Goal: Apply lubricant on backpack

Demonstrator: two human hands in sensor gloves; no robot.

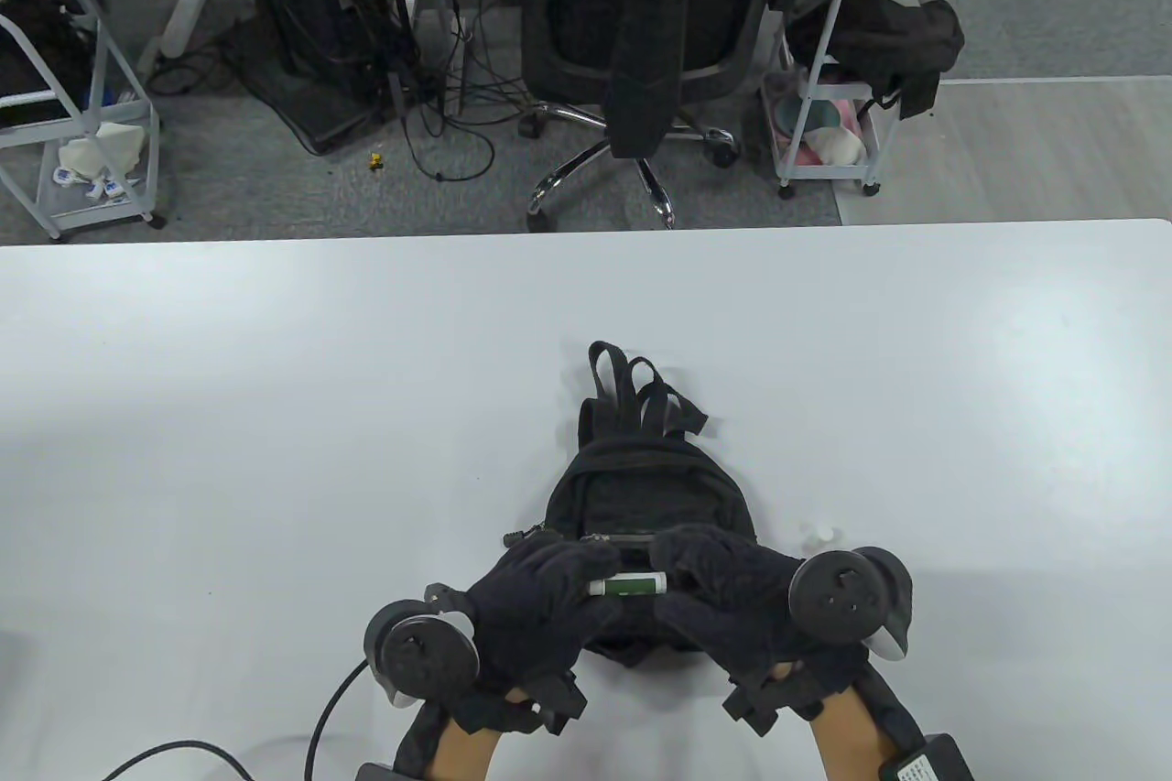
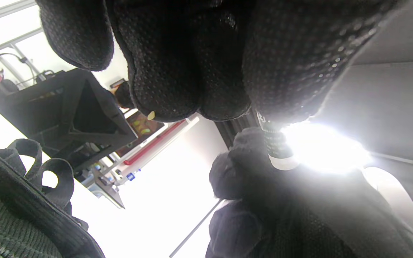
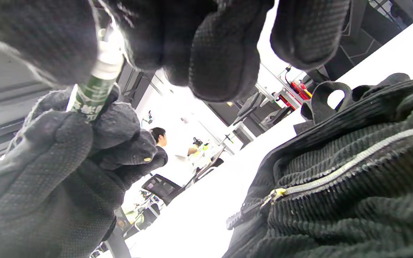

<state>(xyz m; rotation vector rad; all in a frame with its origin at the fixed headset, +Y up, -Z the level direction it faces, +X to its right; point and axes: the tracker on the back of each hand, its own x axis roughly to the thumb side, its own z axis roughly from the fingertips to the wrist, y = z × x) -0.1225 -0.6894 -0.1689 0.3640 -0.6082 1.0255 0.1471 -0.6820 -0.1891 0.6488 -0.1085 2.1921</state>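
Observation:
A small black backpack [image 1: 641, 488] lies on the white table [image 1: 275, 415] with its straps pointing away from me. Both hands hold a green lubricant stick [image 1: 632, 585] level just above the backpack's near end. My left hand [image 1: 586, 578] grips its white left end and my right hand [image 1: 679, 581] grips its right end. The left wrist view shows the stick [image 2: 276, 147] between my left fingers [image 2: 177, 71] and the right hand [image 2: 264, 200]. The right wrist view shows the stick [image 3: 93, 93] and the backpack's silver zipper [image 3: 335, 172], which is closed.
A small white cap [image 1: 818, 534] lies on the table just right of the backpack. A black cable [image 1: 320, 726] runs along the near left. An office chair [image 1: 641, 39] and wheeled carts [image 1: 824, 131] stand beyond the table's far edge.

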